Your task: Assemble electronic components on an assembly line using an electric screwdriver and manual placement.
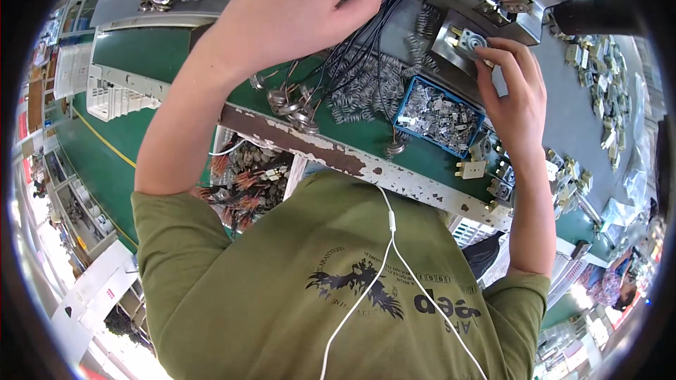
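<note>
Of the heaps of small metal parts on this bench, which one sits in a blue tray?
The pile of small flat silvery metal pieces is inside the blue plastic tray, below the right hand. The coiled springs beside it lie loose on the green benchtop.

A green-topped workbench point(134, 53) ran across the scene, its front edge point(338, 158) painted white and chipped to brown. At ten o'clock white slotted plastic racks point(113, 95) lay on the bench. A green floor point(98, 169) with a yellow line point(105, 142) extended toward nine o'clock, bordered by shelving point(70, 204). Strong light washed out the area at seven o'clock. At three o'clock a grey surface point(577, 119) adjoined the bench.
</note>
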`<move>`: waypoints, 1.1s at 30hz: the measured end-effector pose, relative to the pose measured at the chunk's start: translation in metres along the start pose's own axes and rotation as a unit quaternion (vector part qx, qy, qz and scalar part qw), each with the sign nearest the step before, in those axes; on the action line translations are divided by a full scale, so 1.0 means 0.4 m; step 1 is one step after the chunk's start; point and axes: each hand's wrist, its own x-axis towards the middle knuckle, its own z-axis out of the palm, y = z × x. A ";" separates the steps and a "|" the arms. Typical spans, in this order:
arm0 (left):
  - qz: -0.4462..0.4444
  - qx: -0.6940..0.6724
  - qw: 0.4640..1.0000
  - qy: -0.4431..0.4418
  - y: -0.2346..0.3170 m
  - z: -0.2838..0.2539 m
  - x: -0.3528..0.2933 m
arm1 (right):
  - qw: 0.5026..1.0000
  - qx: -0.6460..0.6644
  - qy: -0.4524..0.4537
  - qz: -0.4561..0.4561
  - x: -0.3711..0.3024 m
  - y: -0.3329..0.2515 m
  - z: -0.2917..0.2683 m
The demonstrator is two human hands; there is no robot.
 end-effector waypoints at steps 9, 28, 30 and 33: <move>0.035 0.083 0.982 -0.167 -0.071 -0.011 -0.085 | 0.998 -0.053 -0.008 -0.026 0.007 -0.025 -0.005; -0.037 0.162 0.932 -0.321 -0.052 0.002 -0.078 | 0.954 0.142 -0.165 -0.208 0.066 -0.191 0.079; -0.033 0.197 0.922 -0.332 -0.027 0.012 -0.064 | 0.951 0.177 -0.147 -0.206 0.056 -0.177 0.069; -0.020 0.224 0.914 -0.338 -0.026 0.019 -0.042 | 0.951 0.162 -0.179 -0.191 0.037 -0.177 0.052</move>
